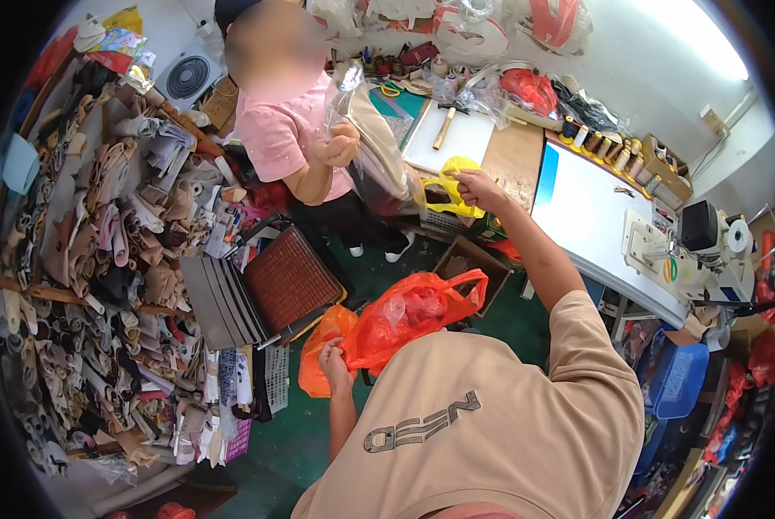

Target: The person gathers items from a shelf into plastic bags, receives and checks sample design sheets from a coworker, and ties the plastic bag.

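Right hand [481, 190]: raised at the end of an outstretched arm, fingers pinched on the yellow bag [453, 188], which is near the worktable [586, 216]. Left hand [335, 363]: low, fingers curled at the near edge of the red bag [409, 316], just beside an orange bag [318, 333]; whether they grip or merely rest there cannot be told. The red bag lies in front of the torso (its support is hidden). A co-worker [275, 130] in pink stands opposite with a clear bag [374, 147]. The step in hand is judged to be bag handling; the next move calls for keeping the pinch secure and the yellow bag clear of the clear bag.
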Motion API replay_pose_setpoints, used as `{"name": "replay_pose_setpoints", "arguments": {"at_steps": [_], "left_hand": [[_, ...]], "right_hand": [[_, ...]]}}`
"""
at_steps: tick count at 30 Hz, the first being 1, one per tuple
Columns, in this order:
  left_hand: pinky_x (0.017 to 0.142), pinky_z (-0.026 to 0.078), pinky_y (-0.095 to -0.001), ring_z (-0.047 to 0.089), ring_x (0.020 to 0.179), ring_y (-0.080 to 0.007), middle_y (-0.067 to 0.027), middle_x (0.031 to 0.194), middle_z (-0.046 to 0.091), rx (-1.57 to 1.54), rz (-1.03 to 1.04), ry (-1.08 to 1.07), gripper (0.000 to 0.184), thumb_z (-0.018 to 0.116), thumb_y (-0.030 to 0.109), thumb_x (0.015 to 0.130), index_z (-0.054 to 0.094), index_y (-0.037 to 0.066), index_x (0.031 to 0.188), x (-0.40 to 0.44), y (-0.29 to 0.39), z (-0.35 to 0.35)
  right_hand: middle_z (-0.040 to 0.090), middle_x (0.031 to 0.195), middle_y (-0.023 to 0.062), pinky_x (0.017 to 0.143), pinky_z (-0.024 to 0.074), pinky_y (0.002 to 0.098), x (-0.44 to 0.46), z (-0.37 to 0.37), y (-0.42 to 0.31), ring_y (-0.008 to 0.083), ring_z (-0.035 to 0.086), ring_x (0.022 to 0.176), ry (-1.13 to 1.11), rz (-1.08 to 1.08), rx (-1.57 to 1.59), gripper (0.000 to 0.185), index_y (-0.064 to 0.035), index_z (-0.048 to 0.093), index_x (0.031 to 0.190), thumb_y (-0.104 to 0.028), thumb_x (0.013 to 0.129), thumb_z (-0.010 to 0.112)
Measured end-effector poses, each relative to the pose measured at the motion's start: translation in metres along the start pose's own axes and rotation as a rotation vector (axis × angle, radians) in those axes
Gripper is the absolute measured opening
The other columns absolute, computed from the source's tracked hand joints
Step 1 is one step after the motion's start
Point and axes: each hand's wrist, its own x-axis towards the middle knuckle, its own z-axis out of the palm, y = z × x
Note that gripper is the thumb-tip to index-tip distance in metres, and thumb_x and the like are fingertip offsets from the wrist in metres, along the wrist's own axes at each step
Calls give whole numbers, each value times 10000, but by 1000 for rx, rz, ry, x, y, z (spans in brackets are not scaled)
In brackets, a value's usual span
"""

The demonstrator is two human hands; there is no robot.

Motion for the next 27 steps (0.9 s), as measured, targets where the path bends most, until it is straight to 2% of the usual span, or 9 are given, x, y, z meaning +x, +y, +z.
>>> {"name": "replay_pose_setpoints", "arguments": {"at_steps": [2, 3, 7, 11, 17, 20, 21, 25, 27], "left_hand": [[671, 456, -226, 543, 720, -108, -44, 854, 590, 19, 1, -7, 230, 408, -41, 765, 598, -26, 893, -4, -2, -1], [679, 460, -228, 550, 730, -113, -46, 857, 591, 30, 4, -11, 230, 408, -41, 766, 598, -26, 893, -4, -4, -2], [691, 461, -225, 555, 738, -117, -45, 843, 591, 46, -30, -1, 229, 405, -44, 768, 597, -26, 890, -10, 0, 6], [658, 440, -210, 530, 698, -98, -34, 810, 583, 37, -7, 21, 229, 408, -44, 762, 600, -26, 886, -15, 2, 13], [640, 425, -203, 518, 680, -88, -26, 802, 579, 97, 1, 7, 232, 421, -42, 745, 612, -25, 874, -15, -8, 4], [633, 420, -199, 512, 671, -81, -20, 794, 577, 84, 16, 25, 232, 426, -42, 743, 618, -23, 872, -16, -8, 6], [631, 419, -198, 510, 669, -80, -19, 792, 576, 78, 17, 32, 232, 428, -41, 743, 619, -22, 874, -15, -11, 4], [632, 424, -201, 511, 667, -81, -23, 787, 580, 90, 26, 50, 234, 428, -44, 746, 618, -22, 881, -23, -10, 1], [634, 429, -204, 516, 670, -83, -31, 795, 586, 75, 12, 74, 233, 426, -45, 748, 613, -25, 884, -27, -8, 4]], "right_hand": [[309, 597, -84, 389, 190, 190, 4, 2, 13, 23, 248, 453, -41, 37, 90, 104, -147, 525, 1042, -218, 979, 483], [320, 596, -67, 389, 198, 201, 7, 4, 19, 30, 250, 441, -48, 32, 126, 88, -157, 482, 942, -234, 983, 468], [368, 640, -37, 418, 247, 200, 7, 7, 23, 57, 299, 471, 0, -20, 344, 166, -151, 498, 1090, -271, 984, 456], [407, 658, -7, 458, 319, 221, 17, -2, 25, 89, 348, 509, 71, -145, 589, 188, -124, 503, 1097, -263, 986, 442], [477, 727, 18, 510, 394, 243, 44, -18, 20, 110, 416, 557, 137, -227, 698, 179, -103, 489, 1101, -211, 958, 485], [520, 829, 45, 531, 420, 249, 48, -24, 10, 122, 471, 613, 204, -333, 675, 242, -73, 483, 1161, -164, 938, 508], [556, 995, 94, 601, 486, 272, 50, -30, 8, 151, 525, 696, 149, -394, 615, 342, -53, 434, 1260, -127, 932, 494], [541, 1172, 179, 728, 543, 317, 68, -34, -6, 221, 561, 840, 163, -426, 720, 431, -29, 357, 1319, -83, 915, 499], [542, 1162, 183, 722, 541, 319, 78, -34, -15, 226, 564, 854, 147, -416, 728, 427, -28, 363, 1306, -76, 908, 509]]}}
